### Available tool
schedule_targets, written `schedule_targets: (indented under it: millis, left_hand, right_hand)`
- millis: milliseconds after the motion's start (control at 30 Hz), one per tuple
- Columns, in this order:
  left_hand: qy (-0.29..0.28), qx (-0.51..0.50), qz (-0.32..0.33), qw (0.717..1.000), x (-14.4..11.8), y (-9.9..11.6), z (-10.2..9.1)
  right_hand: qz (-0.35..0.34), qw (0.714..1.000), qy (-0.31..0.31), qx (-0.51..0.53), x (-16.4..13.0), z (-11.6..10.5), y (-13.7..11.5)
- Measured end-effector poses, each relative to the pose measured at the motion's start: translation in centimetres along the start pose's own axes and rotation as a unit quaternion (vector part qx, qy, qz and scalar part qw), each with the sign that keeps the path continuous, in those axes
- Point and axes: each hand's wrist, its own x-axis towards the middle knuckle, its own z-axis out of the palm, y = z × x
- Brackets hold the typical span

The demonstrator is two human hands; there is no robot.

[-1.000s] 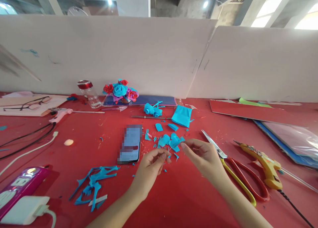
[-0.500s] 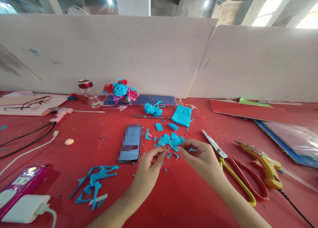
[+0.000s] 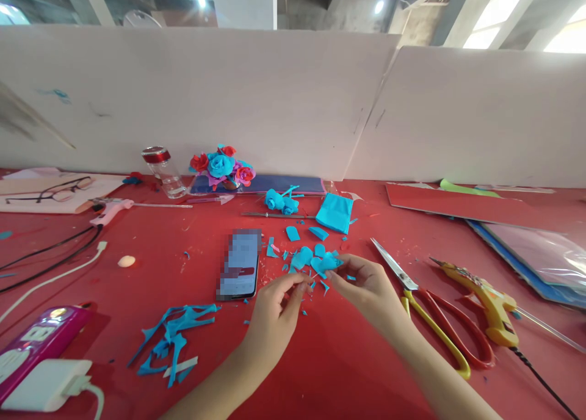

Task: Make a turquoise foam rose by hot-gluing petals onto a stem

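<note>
Both hands meet low over the red surface (image 3: 320, 359), fingertips nearly touching; the left hand (image 3: 273, 313) has its grip drawn narrow, thumb and forefinger pinched on something too small to make out; the right hand (image 3: 366, 289) has its grip closed on a blue paper petal (image 3: 328, 264), held at the fingertips just above the surface; the petal sits at the near edge of a cluster of cut blue petals (image 3: 304, 256), which lies between the hands and a folded blue sheet (image 3: 336, 213) farther back; a phone (image 3: 240, 264) lies flat just left of the left hand; scissors (image 3: 428, 313) with red and yellow handles lie just right of the right hand, blades pointing away, and a yellow glue gun (image 3: 488, 301) rests beyond them; blue paper trimmings (image 3: 171, 340) are scattered to the near left; a bunch of paper roses (image 3: 222, 165) stands against the white back panel beside a glass jar (image 3: 163, 171).
</note>
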Motion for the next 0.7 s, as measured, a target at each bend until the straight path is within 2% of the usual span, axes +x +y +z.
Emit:
schedule_targets:
  millis: [133, 267, 333, 433, 600, 700]
  left_hand:
    - [0.008, -0.034, 0.001, 0.999, -0.1, 0.2, 0.0]
    - [0.036, -0.114, -0.016, 0.993, -0.4, 0.9, -0.1]
    - [0.046, -0.143, -0.019, 0.988, -0.5, 1.2, -0.2]
    - [0.047, -0.159, -0.019, 0.986, -0.6, 1.6, -0.3]
    - [0.094, -0.175, -0.024, 0.980, -0.4, 1.3, -0.5]
    - [0.123, -0.195, -0.040, 0.972, 0.0, 0.9, -0.6]
  right_hand:
    - [-0.033, 0.999, -0.013, 0.037, -0.3, -0.1, 0.2]
    - [-0.102, 0.990, -0.039, 0.089, -1.0, -0.6, -0.1]
    - [-0.136, 0.986, -0.033, 0.086, -1.2, -1.0, -0.5]
    - [-0.154, 0.987, 0.017, 0.043, -0.9, -1.5, -0.9]
    - [-0.102, 0.986, 0.122, -0.049, 1.1, -3.5, 0.0]
    - [-0.107, 0.966, 0.136, -0.193, 2.8, -5.0, 1.2]
